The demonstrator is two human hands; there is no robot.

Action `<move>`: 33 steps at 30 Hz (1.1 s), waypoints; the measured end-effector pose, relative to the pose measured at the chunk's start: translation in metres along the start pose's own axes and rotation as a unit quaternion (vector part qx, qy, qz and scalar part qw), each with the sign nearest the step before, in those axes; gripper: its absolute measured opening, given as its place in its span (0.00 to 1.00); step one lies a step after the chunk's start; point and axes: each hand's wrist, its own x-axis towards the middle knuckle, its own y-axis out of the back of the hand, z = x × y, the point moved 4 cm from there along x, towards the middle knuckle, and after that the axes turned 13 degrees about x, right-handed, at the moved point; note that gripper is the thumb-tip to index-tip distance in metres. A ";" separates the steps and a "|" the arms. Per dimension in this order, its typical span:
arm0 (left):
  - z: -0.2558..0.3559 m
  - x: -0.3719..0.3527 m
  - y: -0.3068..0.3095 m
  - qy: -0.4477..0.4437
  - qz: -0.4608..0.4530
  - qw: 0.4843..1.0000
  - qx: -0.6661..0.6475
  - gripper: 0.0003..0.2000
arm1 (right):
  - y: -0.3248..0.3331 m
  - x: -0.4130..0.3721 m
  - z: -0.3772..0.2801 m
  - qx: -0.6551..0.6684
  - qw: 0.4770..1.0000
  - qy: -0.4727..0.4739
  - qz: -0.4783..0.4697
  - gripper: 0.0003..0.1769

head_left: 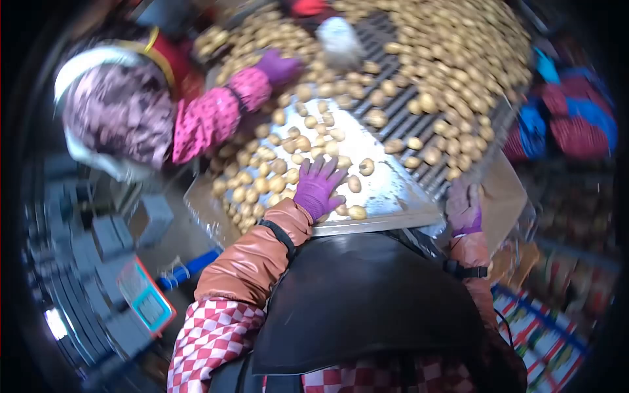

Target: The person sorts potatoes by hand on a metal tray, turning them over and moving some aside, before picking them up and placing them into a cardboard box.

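Observation:
My left hand [319,188], in a purple knit glove, lies palm down with fingers spread over a shiny metal sheet [386,190]. Around its fingers are several round, yellow-brown potatoes [354,184], some touching or very close to the glove. My right hand [464,204], in a soiled purple glove, rests at the right side of the sheet with fingers stretched out. Nothing shows in its grasp. More potatoes [262,185] lie to the left of my left hand, and a large heap [458,59] covers the slatted rack [419,141] ahead.
At the left, another person's purple-gloved hand [278,67] reaches over the potatoes. A white-gloved hand [341,42] of someone else is blurred at the far side. A person in a striped sleeve [576,124] stands right. Cardboard [504,190] lines the rack's right edge; grey boxes [108,239] stand lower left.

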 end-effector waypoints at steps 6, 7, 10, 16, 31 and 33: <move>-0.093 -0.130 0.012 0.242 -0.076 0.967 0.005 0.30 | -0.135 -0.003 0.101 -0.394 0.902 -0.172 -0.049 0.32; -0.098 -0.140 0.023 0.252 -0.063 0.965 0.029 0.30 | -0.144 0.000 0.114 -0.407 0.890 -0.195 -0.068 0.32; -0.075 -0.139 0.018 0.354 -0.038 0.933 -0.056 0.28 | -0.157 0.030 0.160 -0.437 0.870 -0.189 -0.124 0.31; -0.052 -0.144 -0.013 0.172 -0.093 0.975 -0.105 0.27 | -0.228 0.135 0.232 -0.632 0.725 0.062 -0.267 0.30; -0.286 -0.090 -0.025 0.426 0.082 0.895 -0.103 0.20 | -0.186 0.012 0.314 -0.680 0.573 0.030 -0.456 0.29; -0.299 -0.046 -0.028 0.514 -0.046 0.851 0.094 0.32 | -0.192 0.016 0.272 -0.672 0.669 -0.027 -0.317 0.29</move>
